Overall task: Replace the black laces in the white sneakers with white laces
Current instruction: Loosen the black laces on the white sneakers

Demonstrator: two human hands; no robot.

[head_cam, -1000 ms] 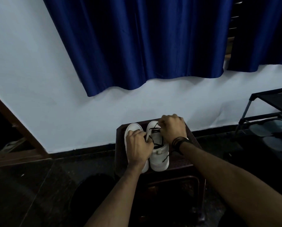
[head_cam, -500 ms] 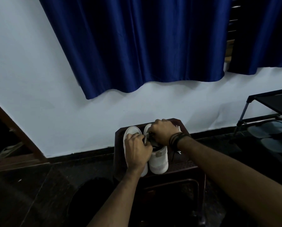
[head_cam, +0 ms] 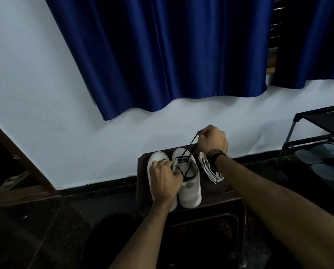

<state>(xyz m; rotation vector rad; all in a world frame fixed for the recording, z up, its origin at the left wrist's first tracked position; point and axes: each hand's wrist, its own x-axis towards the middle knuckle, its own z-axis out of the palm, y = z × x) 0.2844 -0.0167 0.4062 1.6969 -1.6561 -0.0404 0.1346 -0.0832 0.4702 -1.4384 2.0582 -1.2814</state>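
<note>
Two white sneakers stand side by side on a dark stool, toes away from me. My left hand grips the left edge of the right sneaker and covers much of the left sneaker. My right hand is raised above the stool's far edge and pinches the black lace, which runs taut in two strands down to the right sneaker's front eyelets. A bundle of white laces lies on the stool right of the sneakers, partly under my right wrist.
A white wall with a blue curtain rises just behind the stool. A black metal shoe rack with grey slippers stands at the right. Dark floor surrounds the stool; a wooden frame is at the left.
My right hand has risen from the right sneaker's top toward the wall, drawing the black lace up and out. The white lace bundle is now uncovered. My left hand stays on the sneakers.
</note>
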